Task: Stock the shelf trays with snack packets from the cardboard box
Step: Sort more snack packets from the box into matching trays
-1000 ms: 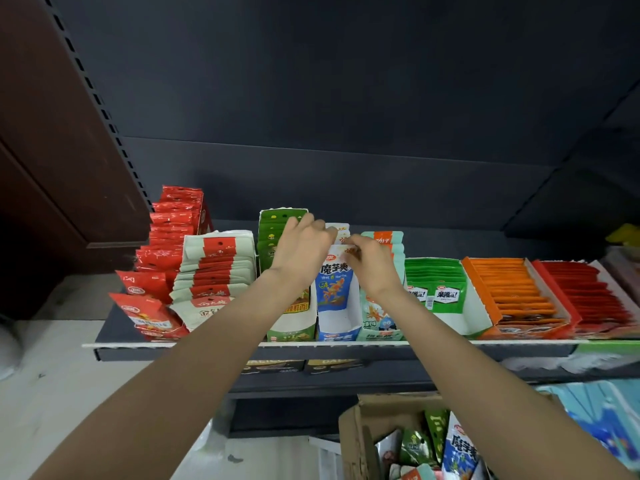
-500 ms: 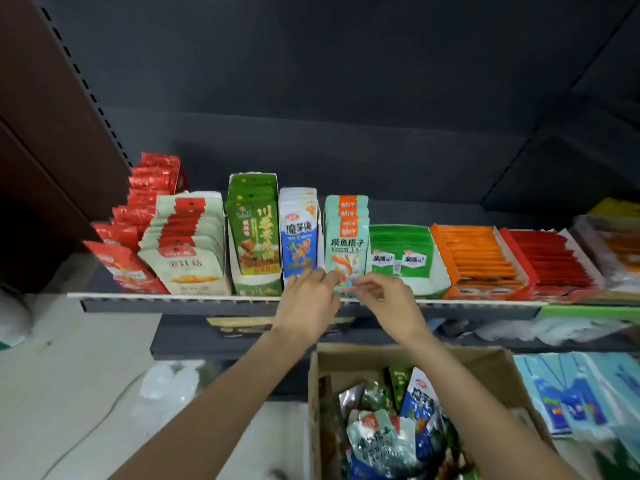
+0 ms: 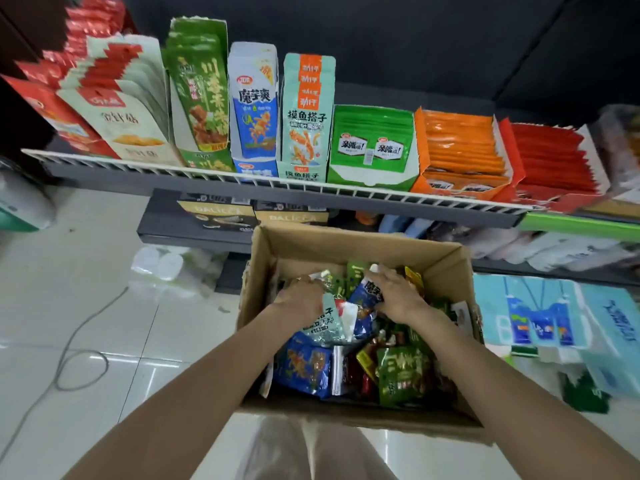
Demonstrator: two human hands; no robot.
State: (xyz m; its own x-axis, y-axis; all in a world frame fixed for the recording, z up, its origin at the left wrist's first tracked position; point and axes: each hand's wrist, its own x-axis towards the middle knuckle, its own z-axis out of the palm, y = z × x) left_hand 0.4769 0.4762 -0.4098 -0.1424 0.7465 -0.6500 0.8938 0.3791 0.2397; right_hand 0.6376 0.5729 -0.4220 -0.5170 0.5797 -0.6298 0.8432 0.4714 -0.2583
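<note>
An open cardboard box (image 3: 349, 242) stands on the floor below the shelf, full of mixed snack packets. Both my hands are inside it. My left hand (image 3: 304, 299) curls its fingers over a teal packet (image 3: 327, 320). My right hand (image 3: 394, 296) grips a blue packet (image 3: 367, 292) at the top of the pile. On the shelf above stand upright trays: a green tray (image 3: 197, 88), a blue tray (image 3: 254, 109) and a teal tray (image 3: 306, 116), each holding matching packets.
A white wire rail (image 3: 311, 187) runs along the shelf front. Right of the teal tray sit a low green tray (image 3: 370, 143), an orange tray (image 3: 460, 147) and a red tray (image 3: 550, 161). Red and white packets (image 3: 114, 109) fill the left. A cable (image 3: 79, 341) lies on the tiled floor.
Both hands have come down from the shelf's blue and teal trays into the cardboard box. My view has tilted down with them.
</note>
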